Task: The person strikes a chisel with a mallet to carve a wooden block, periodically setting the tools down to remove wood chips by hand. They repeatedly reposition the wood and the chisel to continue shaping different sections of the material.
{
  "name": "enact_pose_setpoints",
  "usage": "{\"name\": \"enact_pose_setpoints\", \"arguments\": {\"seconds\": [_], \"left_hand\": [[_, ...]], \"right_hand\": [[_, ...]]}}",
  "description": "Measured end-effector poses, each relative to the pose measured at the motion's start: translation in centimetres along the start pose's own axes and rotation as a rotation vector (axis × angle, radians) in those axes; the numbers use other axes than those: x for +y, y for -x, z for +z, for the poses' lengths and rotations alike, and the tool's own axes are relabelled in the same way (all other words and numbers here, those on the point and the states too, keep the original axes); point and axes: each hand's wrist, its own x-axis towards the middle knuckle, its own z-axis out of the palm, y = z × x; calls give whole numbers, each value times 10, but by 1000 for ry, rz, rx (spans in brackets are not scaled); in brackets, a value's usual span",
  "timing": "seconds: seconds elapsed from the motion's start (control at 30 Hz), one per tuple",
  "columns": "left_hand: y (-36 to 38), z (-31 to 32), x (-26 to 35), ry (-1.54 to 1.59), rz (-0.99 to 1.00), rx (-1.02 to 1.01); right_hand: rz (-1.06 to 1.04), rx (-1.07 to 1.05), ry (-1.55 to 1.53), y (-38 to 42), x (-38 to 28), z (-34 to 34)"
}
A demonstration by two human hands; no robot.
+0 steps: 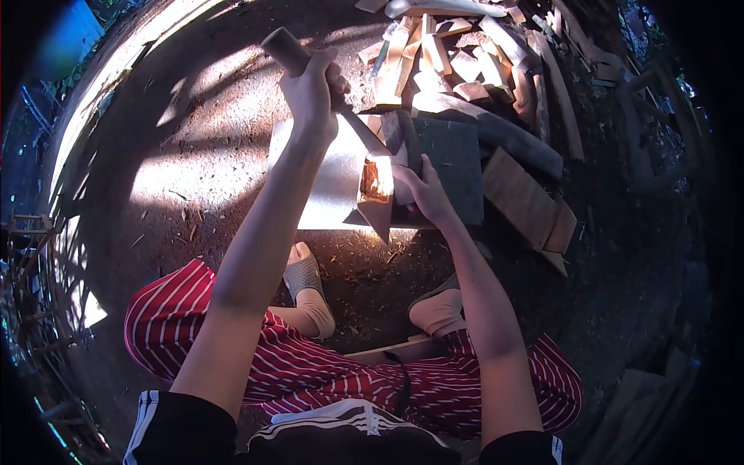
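Note:
My left hand (311, 97) is raised and closed round the thick round handle (285, 51) of a bladed tool. Its narrow dark blade (363, 130) slants down toward a wooden piece (375, 183) whose cut face glows orange in the sunlight. My right hand (422, 192) grips the right side of this piece, forefinger stretched forward, other fingers partly hidden. Underneath is a low flat work surface (457, 167), sunlit at left and shaded at right. A dark length of wood (399, 132) lies just beyond the right hand.
Split wood pieces (434, 54) are heaped at the back right. A curved log (504, 132) and a thick plank (519, 194) lie right of the work surface. My sandalled feet (306, 283) rest close before it, on dirt ground (186, 190) with scattered chips.

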Motion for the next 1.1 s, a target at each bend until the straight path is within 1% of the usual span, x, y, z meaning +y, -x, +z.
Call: {"name": "enact_pose_setpoints", "arguments": {"seconds": [0.07, 0.1, 0.17, 0.3, 0.37, 0.47, 0.6, 0.67, 0.77, 1.0, 1.07, 1.1], "left_hand": [[1, -1, -1, 7, -12, 46], [2, -1, -1, 11, -12, 46], [3, 0, -2, 61, -5, 66], [1, 3, 0, 65, -23, 56], [3, 2, -1, 17, -25, 36], [8, 1, -6, -48, 19, 14], [12, 1, -15, -41, -4, 39], [13, 1, -18, -107, 26, 9], [15, 4, -19, -101, 42, -25], [17, 14, -19, -152, 104, -58], [14, 15, -20, -189, 106, -70], [14, 16, -20, -189, 107, -71]], "right_hand": [[1, -51, -166, 1, -1, -4], [1, -49, -163, 4, -5, -7], [74, -99, -225, 7, -15, -14], [80, -181, -288, -1, -8, -23], [89, -258, -368, -3, -6, -27], [117, -252, -383, -3, -6, -29], [143, -259, -372, -2, -7, -30], [112, -223, -306, -2, -7, -28], [85, -204, -243, -2, -8, -27], [27, -238, -260, -4, -1, -25], [-30, -161, -195, -4, 1, -20], [-31, -161, -196, -4, 3, -18]]}}
